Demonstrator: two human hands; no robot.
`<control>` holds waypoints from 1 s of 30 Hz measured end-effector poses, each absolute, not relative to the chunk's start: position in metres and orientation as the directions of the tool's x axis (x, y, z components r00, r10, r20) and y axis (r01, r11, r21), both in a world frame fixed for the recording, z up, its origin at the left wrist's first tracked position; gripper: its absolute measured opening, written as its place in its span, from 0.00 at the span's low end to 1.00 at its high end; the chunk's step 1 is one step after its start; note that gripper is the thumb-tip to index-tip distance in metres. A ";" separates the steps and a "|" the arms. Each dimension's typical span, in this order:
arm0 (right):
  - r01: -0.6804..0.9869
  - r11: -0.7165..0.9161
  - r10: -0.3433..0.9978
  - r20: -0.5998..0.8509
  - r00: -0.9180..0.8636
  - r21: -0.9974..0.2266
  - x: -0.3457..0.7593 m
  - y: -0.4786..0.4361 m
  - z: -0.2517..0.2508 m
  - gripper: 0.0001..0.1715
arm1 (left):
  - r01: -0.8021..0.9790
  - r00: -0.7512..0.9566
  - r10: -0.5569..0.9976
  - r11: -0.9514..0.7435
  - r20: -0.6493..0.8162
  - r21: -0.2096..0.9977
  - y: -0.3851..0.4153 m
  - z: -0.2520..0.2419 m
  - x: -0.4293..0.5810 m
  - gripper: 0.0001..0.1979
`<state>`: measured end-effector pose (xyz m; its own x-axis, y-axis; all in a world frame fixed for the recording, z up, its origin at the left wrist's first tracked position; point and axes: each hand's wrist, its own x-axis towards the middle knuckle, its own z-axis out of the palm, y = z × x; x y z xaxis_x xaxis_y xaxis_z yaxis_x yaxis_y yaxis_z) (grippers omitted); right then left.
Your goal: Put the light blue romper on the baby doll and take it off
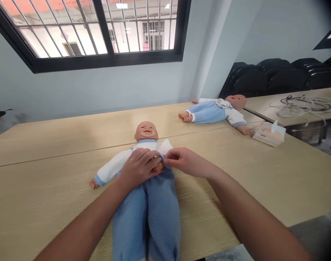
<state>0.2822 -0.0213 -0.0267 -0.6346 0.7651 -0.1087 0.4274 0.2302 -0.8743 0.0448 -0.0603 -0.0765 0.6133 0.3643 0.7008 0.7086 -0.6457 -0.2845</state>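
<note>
A baby doll point(146, 131) lies on its back on the table, its head toward the window. It wears a white top with blue trim and blue fleece trousers point(146, 217). Across its belly lies my left hand point(141, 165), fingers curled over the doll's small hand point(158, 166). My right hand point(186, 161) is beside the doll's chest, thumb and forefinger pinched on the blue cuff point(163, 158) of the bent white sleeve point(165, 146). The doll's other arm point(113, 166) stretches out to the left. My left hand hides part of the top's front.
A second doll point(209, 110) in similar clothes lies farther back on the wooden table point(59, 203). By its hand stands a tissue box point(269, 133). Coiled cables point(304, 107) lie on another table at right, with stacked black chairs point(280, 78) behind. A barred window is ahead.
</note>
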 end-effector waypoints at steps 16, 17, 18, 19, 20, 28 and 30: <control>0.286 0.075 0.566 -0.195 -0.801 -0.955 0.331 0.036 -0.059 0.25 | 0.526 0.695 0.275 -0.825 0.665 -0.208 -0.060 -0.075 0.043 0.18; 0.290 0.086 0.575 -0.191 -0.796 -0.953 0.331 0.036 -0.059 0.25 | 0.513 0.698 0.272 -0.835 0.662 -0.198 -0.061 -0.072 0.044 0.17; 0.280 0.083 0.588 -0.180 -0.789 -0.956 0.331 0.036 -0.059 0.25 | 0.507 0.701 0.273 -0.840 0.659 -0.191 -0.063 -0.068 0.046 0.16; 0.260 0.069 0.602 -0.168 -0.781 -0.963 0.331 0.036 -0.059 0.24 | 0.504 0.706 0.275 -0.842 0.652 -0.190 -0.065 -0.063 0.048 0.16; 0.231 0.044 0.616 -0.156 -0.772 -0.972 0.331 0.035 -0.059 0.23 | 0.499 0.718 0.275 -0.843 0.639 -0.198 -0.067 -0.059 0.050 0.15; -0.023 -0.190 0.672 -0.113 -0.732 -0.982 0.330 0.040 -0.075 0.20 | 0.410 0.817 0.254 -0.887 0.517 -0.212 -0.095 -0.031 0.062 0.10; -0.069 -0.198 0.708 -0.094 -0.700 -0.978 0.325 0.042 -0.083 0.21 | 0.404 0.828 0.269 -0.895 0.491 -0.191 -0.101 -0.029 0.065 0.10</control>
